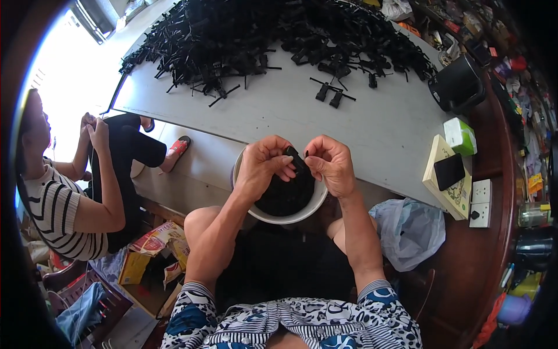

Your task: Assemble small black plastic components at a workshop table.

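Over a white bucket point(283, 220), my left hand point(261, 166) is closed on a black plastic piece point(296, 159), which looks long and narrow. My right hand point(332, 166) faces it closely, thumb and forefinger pinching a small black part point(307, 154) whose kind I cannot make out. Whether the two pieces touch is hard to tell. Dark contents point(282, 198) fill the bucket below. Past my hands, a grey table point(261, 116) bears a big heap of black plastic parts point(226, 35) with thin strap-like ends. A few loose black parts point(330, 95) lie nearer its edge.
At left sits a person point(64, 215) in a striped top, hands raised around a thin strand. An opened cardboard box point(139, 267) stands near my left elbow. To the right are a plastic bag point(410, 232), a black kettle point(456, 84), a phone point(449, 172) and a power socket point(480, 203).
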